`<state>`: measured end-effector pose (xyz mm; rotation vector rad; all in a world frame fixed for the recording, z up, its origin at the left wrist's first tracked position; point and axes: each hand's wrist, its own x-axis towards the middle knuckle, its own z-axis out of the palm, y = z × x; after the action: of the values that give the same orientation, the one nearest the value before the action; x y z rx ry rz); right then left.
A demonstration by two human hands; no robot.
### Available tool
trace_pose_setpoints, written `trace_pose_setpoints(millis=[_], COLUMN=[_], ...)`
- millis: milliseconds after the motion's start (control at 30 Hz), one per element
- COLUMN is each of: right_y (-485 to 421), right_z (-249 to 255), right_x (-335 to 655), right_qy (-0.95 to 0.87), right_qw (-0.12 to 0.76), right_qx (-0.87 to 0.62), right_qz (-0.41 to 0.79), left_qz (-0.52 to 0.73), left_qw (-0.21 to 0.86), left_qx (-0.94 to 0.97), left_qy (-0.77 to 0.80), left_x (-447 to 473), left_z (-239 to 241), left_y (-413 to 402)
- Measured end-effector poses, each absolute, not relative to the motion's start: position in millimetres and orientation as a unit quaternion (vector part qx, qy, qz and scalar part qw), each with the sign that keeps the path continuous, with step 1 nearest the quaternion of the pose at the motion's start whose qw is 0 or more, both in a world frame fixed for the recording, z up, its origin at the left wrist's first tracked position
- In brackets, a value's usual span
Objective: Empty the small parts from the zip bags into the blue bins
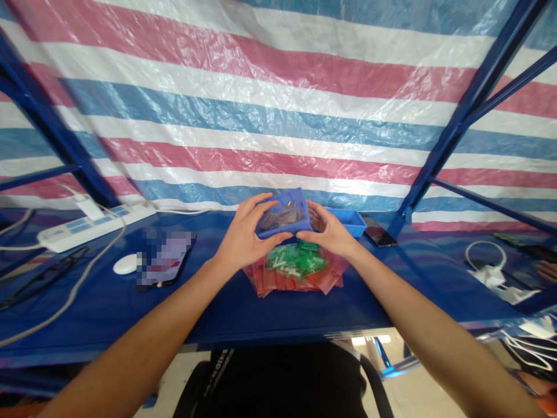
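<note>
Between both hands a small blue plastic bin [301,204] is held up, tilted toward me, with small greyish pieces [285,216] inside that I cannot make out clearly. My left hand [249,229] grips its left side, thumb along the near edge. On the right side, my right hand [327,231] closes round the bin with its thumb in front. Just below lie green and white small pieces [298,259], seemingly in clear packing, on top of a spread of red plastic bags [270,283]. A second blue bin [354,223] stands behind my right hand, partly hidden.
On the blue table [226,313] at left are a phone [172,261], a white oval object [126,264], a white power strip [100,225] and cables. A dark phone [378,231] lies right of the bins. Farther right are a white charger [489,274] and another person's hand [547,271].
</note>
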<state>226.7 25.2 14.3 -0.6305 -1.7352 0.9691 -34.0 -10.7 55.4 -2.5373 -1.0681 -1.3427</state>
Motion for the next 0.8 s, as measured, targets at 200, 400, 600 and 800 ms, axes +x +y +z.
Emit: trace_pose_setpoints(millis=[200, 400, 600, 800], right_y=[18.9, 28.1, 31.4, 22.0], right_z=[21.5, 21.1, 18.2, 24.1], right_x=[232.3, 246.8, 248.2, 243.9], right_qy=[-0.597, -0.557, -0.569, -0.615], right_qw=[0.552, 0.571, 0.596, 0.588], right_qx=[-0.243, -0.252, -0.317, -0.354], right_qz=[0.53, 0.548, 0.469, 0.388], left_qz=[-0.444, -0.391, -0.332, -0.34], left_qw=[-0.045, -0.178, -0.279, -0.258], left_qx=[-0.836, -0.855, -0.855, -0.854], left_qy=[-0.32, -0.29, -0.284, -0.299], left_x=[-21.1, -12.1, -4.6, -7.1], left_z=[49.9, 34.6, 13.4, 10.3], left_y=[-15.2, -15.3, -14.8, -12.5])
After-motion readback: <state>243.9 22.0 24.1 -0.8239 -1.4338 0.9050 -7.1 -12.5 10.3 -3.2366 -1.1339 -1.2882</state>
